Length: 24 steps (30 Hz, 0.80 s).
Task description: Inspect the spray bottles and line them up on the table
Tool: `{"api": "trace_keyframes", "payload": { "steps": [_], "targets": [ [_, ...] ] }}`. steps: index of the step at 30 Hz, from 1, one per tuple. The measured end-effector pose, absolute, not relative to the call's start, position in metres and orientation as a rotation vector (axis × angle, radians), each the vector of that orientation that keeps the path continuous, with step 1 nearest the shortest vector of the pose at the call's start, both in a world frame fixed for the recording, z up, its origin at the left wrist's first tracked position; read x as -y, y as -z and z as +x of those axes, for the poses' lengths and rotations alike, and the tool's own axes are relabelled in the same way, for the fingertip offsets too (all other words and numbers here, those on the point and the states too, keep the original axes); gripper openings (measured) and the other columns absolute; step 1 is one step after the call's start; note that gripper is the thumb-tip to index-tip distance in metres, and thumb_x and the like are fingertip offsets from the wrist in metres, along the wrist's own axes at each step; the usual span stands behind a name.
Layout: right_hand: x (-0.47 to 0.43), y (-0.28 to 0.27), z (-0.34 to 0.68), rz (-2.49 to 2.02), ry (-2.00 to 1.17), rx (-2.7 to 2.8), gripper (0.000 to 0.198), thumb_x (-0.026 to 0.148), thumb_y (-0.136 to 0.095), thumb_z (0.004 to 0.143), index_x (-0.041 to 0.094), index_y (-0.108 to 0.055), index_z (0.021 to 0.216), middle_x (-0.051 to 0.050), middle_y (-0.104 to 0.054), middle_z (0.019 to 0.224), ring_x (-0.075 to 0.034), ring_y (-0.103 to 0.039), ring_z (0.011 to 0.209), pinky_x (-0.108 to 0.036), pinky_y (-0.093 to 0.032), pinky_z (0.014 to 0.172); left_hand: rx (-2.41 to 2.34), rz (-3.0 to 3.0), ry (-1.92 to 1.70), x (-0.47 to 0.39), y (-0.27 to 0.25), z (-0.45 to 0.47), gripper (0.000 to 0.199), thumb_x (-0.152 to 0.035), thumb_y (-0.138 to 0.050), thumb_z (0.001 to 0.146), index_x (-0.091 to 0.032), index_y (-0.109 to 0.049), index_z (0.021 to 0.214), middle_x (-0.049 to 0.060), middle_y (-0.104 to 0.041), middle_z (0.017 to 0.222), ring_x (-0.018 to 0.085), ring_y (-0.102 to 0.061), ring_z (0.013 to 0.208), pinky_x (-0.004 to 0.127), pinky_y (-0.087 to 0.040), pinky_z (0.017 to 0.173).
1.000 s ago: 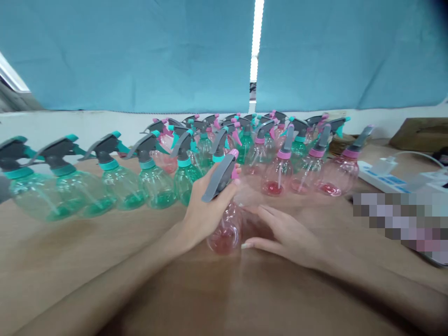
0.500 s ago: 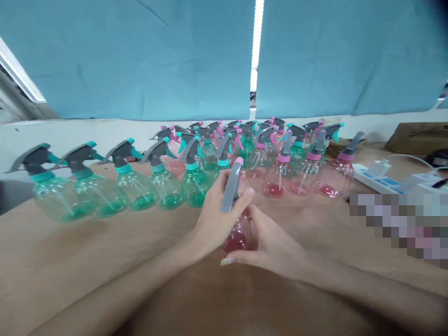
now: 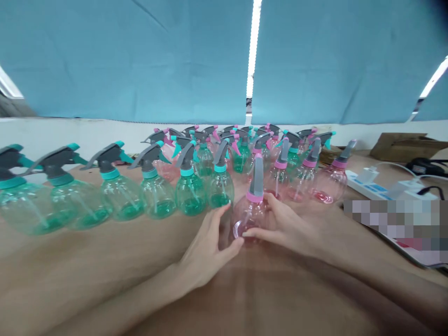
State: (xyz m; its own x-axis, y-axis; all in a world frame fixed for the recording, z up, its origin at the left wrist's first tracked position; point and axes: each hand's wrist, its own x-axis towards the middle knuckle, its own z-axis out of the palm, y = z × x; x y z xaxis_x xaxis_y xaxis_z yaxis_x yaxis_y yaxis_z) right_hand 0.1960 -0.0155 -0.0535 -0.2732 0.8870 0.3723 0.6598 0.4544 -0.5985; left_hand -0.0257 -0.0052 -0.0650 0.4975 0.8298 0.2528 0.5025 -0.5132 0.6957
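Note:
A clear pink spray bottle (image 3: 250,212) with a grey trigger head and pink collar stands upright in front of me. My right hand (image 3: 285,221) grips its right side, thumb across the lower front and fingers behind. At its left is my left hand (image 3: 213,247), fingers apart and curved; the thumb tip comes close to the bottle's lower left, and I cannot tell if it touches. A green spray bottle (image 3: 220,186) stands just beyond the left fingertips. Behind the held bottle is another pink spray bottle (image 3: 278,179), partly hidden.
Several green spray bottles (image 3: 122,198) form a row at the left; more pink ones (image 3: 332,182) stand at the right. Mixed bottles crowd the back of the wooden table (image 3: 133,261). At the right are a power strip (image 3: 371,184) with plugs and a cardboard box (image 3: 402,144).
My left hand has come off the trigger head and moved down and left, its fingers spreading. The pink bottle has shifted slightly right and away, with my right hand still on it.

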Motion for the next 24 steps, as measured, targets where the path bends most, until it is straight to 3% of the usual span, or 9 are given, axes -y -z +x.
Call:
{"api": "trace_keyframes", "payload": {
  "steps": [4, 9, 24],
  "targets": [
    [-0.006, 0.050, 0.215, -1.402, -0.155, 2.084, 0.061, 0.061, -0.067, 0.075, 0.021, -0.050, 0.118, -0.012, -0.061, 0.113, -0.033, -0.060, 0.104, -0.048, -0.051, 0.084, -1.167, 2.424, -0.594, 0.002, 0.080, -0.031, 0.052, -0.034, -0.053, 0.090, -0.019, -0.038, 0.137, 0.013, -0.047, 0.140, 0.029, -0.046, 0.129, 0.051, -0.039, 0.107],
    [-0.023, 0.043, 0.216, -1.458, -0.035, 2.077, 0.062, 0.057, -0.066, 0.077, 0.020, -0.047, 0.123, -0.015, -0.057, 0.120, -0.035, -0.055, 0.111, -0.049, -0.049, 0.088, -1.137, 2.691, -0.293, 0.002, 0.076, -0.026, 0.046, -0.033, -0.050, 0.092, -0.014, -0.051, 0.133, 0.016, -0.045, 0.146, 0.034, -0.040, 0.135, 0.055, -0.039, 0.107],
    [-0.052, 0.042, 0.207, -1.602, 0.078, 1.971, 0.063, 0.042, -0.064, 0.079, 0.012, -0.044, 0.131, -0.019, -0.060, 0.122, -0.036, -0.056, 0.113, -0.050, -0.049, 0.085, -0.991, 2.823, -0.215, -0.004, 0.078, -0.006, 0.048, -0.033, -0.047, 0.094, -0.014, -0.050, 0.138, 0.015, -0.043, 0.148, 0.032, -0.036, 0.138, 0.055, -0.035, 0.110]
  ]
}}
